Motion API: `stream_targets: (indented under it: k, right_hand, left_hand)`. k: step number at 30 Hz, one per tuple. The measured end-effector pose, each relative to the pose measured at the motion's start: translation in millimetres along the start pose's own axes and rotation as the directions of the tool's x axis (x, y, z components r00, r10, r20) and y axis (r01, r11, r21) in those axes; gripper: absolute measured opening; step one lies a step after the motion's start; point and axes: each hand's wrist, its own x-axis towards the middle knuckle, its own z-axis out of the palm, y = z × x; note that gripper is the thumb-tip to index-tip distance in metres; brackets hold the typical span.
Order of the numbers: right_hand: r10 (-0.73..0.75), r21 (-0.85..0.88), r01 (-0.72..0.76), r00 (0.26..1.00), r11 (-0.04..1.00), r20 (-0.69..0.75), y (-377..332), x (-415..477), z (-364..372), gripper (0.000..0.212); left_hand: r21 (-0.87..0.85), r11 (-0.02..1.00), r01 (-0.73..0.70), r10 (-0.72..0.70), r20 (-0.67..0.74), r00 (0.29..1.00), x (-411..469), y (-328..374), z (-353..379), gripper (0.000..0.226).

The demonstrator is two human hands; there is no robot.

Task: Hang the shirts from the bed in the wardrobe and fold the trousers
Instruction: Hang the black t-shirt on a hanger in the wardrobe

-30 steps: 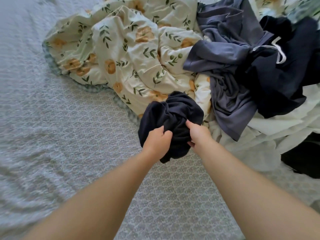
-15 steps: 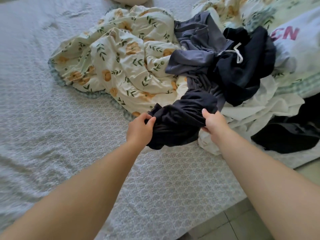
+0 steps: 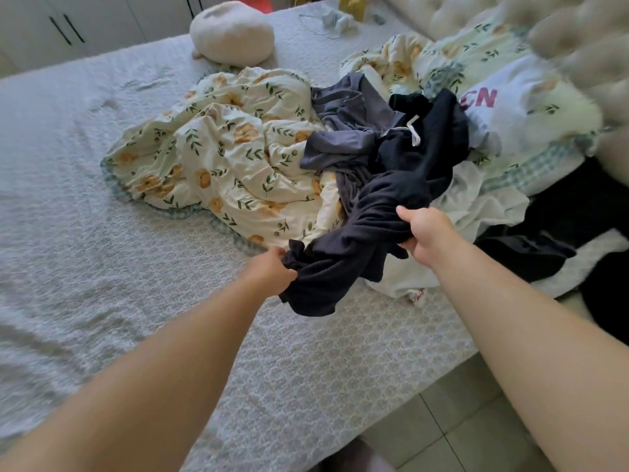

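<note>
1. At eleven o'clock in the view we see the wardrobe doors [image 3: 68,25], pale with dark bar handles, beyond the far side of the bed.
2. The bed [image 3: 102,250] has a grey-white quilted cover that fills the view from nine o'clock round to six.
3. A round cream cushion [image 3: 235,32] lies on the cover at twelve o'clock.
4. A crumpled floral quilt [image 3: 221,148] lies at eleven o'clock of the left hand.
5. The left hand [image 3: 269,272] is closed tight, its fingers curled round one bunched end of the dark garment [image 3: 343,253].
6. We see that garment twisted and stretched between both hands near the bed's edge. One fold droops toward the cover, and the far part runs on at one o'clock into the pile. We cannot tell whether it is a shirt or trousers.
7. The right hand [image 3: 425,233], at two o'clock of the left, grips the same garment with its thumb on top and its fingers wrapped beneath.
8. At twelve o'clock of the right hand lie a grey-blue garment [image 3: 343,131] and a black garment [image 3: 425,155] with a white drawstring, touching each other.
9. A white garment [image 3: 476,206] lies at two o'clock of the right hand, partly under the pile.
10. More dark clothes [image 3: 544,247] lie at three o'clock of that hand.
11. A tiled floor [image 3: 442,420] shows at five o'clock.
</note>
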Motion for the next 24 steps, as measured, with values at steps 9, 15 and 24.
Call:
stream_targets:
  k: [9, 15, 24]
  right_hand:
    - [-0.163, -0.265, 0.203, 0.973, 0.943, 0.165, -22, -40, -12, 0.034]
    - [-0.179, -0.247, 0.262, 0.933, 0.933, 0.314, -39, -58, -16, 0.032]
    - [-0.262, -0.41, 0.305, 0.952, 0.859, 0.159, -57, -71, -31, 0.03]
  left_hand:
    - [-0.106, 0.919, -0.379, 0.355, -0.194, 0.915, -36, 80, -27, 0.069]
    - [0.068, 0.843, -0.534, 0.536, -0.189, 0.823, -56, 115, -37, 0.082]
    - [-0.011, 0.814, -0.581, 0.573, -0.154, 0.805, -66, 119, -38, 0.002]
